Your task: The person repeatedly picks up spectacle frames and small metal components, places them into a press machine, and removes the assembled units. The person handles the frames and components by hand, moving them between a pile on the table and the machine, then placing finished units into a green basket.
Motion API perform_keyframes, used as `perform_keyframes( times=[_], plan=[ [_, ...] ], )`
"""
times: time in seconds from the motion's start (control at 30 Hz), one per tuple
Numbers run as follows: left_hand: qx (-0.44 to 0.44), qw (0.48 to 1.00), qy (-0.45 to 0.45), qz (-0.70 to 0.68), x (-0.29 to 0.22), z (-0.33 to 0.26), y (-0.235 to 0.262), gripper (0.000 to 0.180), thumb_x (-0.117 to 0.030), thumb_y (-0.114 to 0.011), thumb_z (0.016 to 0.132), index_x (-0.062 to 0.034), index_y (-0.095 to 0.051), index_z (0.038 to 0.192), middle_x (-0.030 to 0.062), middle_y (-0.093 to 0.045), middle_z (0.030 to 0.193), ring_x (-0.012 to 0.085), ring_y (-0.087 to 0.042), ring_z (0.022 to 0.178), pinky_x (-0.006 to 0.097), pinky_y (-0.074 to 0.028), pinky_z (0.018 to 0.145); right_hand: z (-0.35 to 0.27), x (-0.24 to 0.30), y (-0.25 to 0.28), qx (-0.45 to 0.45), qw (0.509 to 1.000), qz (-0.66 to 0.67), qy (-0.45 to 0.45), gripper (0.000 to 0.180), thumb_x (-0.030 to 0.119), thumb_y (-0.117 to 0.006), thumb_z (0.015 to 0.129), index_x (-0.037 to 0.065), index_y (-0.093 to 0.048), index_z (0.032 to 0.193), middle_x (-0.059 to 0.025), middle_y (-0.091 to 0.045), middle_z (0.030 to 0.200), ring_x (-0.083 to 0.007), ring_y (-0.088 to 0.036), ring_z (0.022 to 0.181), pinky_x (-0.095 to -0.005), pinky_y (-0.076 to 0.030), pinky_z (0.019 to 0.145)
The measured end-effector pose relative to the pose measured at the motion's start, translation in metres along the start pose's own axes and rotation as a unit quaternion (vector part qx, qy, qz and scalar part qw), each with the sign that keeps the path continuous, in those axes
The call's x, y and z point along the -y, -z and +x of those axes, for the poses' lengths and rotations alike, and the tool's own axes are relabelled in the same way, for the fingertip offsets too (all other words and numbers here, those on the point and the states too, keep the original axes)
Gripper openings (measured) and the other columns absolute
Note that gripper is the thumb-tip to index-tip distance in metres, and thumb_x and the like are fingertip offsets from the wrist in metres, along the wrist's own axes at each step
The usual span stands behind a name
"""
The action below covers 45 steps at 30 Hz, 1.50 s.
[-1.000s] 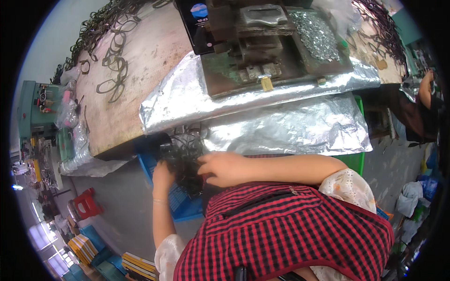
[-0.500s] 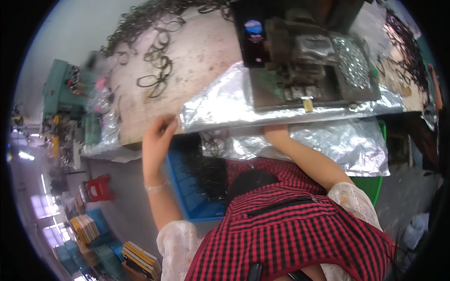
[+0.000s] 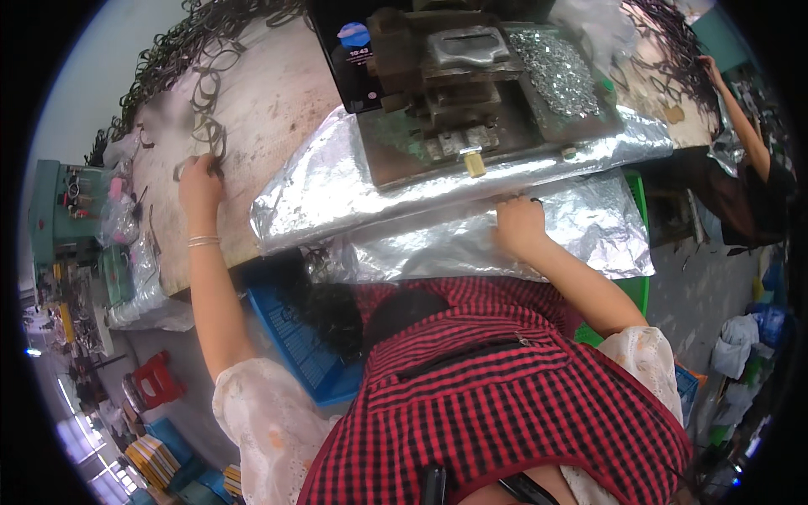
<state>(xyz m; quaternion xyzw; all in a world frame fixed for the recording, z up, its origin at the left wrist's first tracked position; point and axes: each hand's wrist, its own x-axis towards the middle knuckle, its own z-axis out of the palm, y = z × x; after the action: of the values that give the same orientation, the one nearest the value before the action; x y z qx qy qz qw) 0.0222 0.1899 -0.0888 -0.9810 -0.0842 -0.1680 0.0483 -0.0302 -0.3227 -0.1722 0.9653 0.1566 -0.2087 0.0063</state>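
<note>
My left hand [image 3: 201,187] is stretched out over the worn table at the left, its fingers closed at the near end of a string of dark thin loops [image 3: 207,93]. One loop shows at its fingertips. My right hand [image 3: 520,224] is curled above a silvery foil sheet [image 3: 421,250] that hangs below the table edge. What its fingers hold, if anything, is hidden. Just beyond it stands a dark metal bench press [image 3: 467,97] with a brass-coloured block [image 3: 475,163] at its front. Small shiny metal pieces [image 3: 555,71] lie heaped on its right side.
More foil [image 3: 316,189] covers the table's front edge. A phone [image 3: 352,59] stands left of the press. Below are a blue basket [image 3: 290,349] with dark material and a green crate [image 3: 641,290]. Another person's arm [image 3: 745,126] reaches in at the far right.
My left hand has moved forward and left, from the table edge to the dark loops. My right hand has come out from under the foil-covered edge into sight. The view has shifted.
</note>
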Motion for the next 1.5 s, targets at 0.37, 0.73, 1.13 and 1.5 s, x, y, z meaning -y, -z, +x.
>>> perform_keyframes(
  times=[0.37, 0.73, 1.13, 1.5],
  plan=[
    [-0.202, 0.972, -0.121, 0.018, -0.035, -0.008, 0.066, 0.014, -0.005, -0.061, 0.084, -0.0059, -0.063, 0.099, 0.0121, -0.062, 0.097, 0.033, -0.061, 0.086, 0.041, -0.05, 0.072, 0.093, 0.11, -0.1, -0.237, 0.955, 0.051, 0.17, 0.031, 0.015, -0.054, 0.081, 0.001, -0.066, 0.106, -0.018, -0.064, 0.11, -0.0333, -0.058, 0.108, -0.0481, -0.044, 0.094],
    [-0.305, 0.947, -0.101, 0.004, 0.009, 0.036, 0.087, 0.021, 0.001, -0.06, 0.076, -0.0043, -0.061, 0.096, 0.0121, -0.057, 0.087, 0.0327, -0.057, 0.082, 0.044, -0.045, 0.074, -0.029, 0.004, 0.005, -0.046, 0.909, 0.415, 0.003, 0.024, 0.026, -0.067, 0.078, 0.002, -0.068, 0.077, -0.0131, -0.066, 0.069, -0.0267, -0.064, 0.065, -0.0385, -0.051, 0.063],
    [-0.399, 0.705, 0.117, -0.575, -0.158, -0.001, 0.155, 0.014, 0.003, -0.064, 0.087, 0.0028, -0.053, 0.096, 0.0094, -0.062, 0.089, 0.0163, -0.062, 0.079, 0.028, -0.052, 0.071, -0.056, -0.08, 0.151, -0.314, 0.715, 0.624, -0.014, 0.015, 0.009, -0.062, 0.09, -0.002, -0.066, 0.099, -0.0068, -0.068, 0.083, -0.011, -0.064, 0.075, -0.0245, -0.051, 0.068],
    [-0.121, 0.682, -0.113, -0.712, -0.31, -0.022, 0.191, 0.032, 0.01, -0.069, 0.08, 0.003, -0.055, 0.109, 0.017, -0.068, 0.095, 0.0213, -0.068, 0.087, 0.029, -0.053, 0.076, 0.005, -0.075, 0.175, -0.466, 0.728, 0.501, -0.024, 0.015, 0.008, -0.066, 0.085, 0.003, -0.068, 0.099, -0.0112, -0.07, 0.087, -0.0186, -0.069, 0.08, -0.0288, -0.052, 0.071]
  ],
)
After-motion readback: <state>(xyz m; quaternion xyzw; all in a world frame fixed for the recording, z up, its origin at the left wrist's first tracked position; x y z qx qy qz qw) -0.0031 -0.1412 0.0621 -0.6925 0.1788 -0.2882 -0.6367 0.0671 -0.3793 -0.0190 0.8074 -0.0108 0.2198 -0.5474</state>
